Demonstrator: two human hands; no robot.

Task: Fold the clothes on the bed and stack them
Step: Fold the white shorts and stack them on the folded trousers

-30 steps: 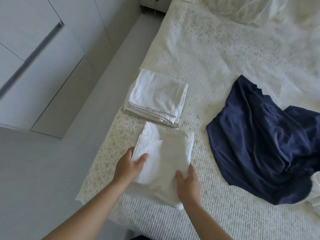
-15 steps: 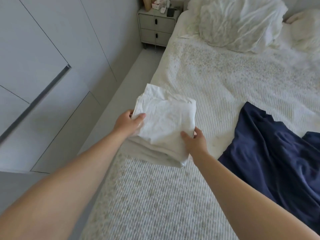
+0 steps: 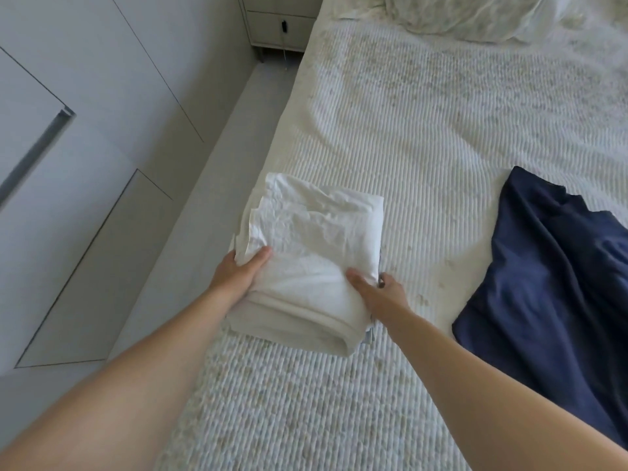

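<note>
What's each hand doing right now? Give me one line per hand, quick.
Left hand: grips the left edge of the folded white garment, thumb on top.
Right hand: grips the garment's right edge, thumb on top, fingers round the side.

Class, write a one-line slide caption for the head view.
Both hands, left and right, hold a folded white cloth on the stack at the bed edge; a navy garment lies unfolded.

Stack of folded cloths (image 3: 306, 266) on bed (image 3: 424, 130), at its left edge. Left hand (image 3: 238, 271) at the stack's left side, right hand (image 3: 377, 294) at its near right corner — thumbs on top. Unfolded garment (image 3: 550, 283) lies right of stack, apart from it. Pillow (image 3: 475, 15) behind, at the head end. Nightstand (image 3: 282, 22) left of pillow; wardrobe (image 3: 85, 130) left of bed, across the floor strip (image 3: 210, 198).
</note>
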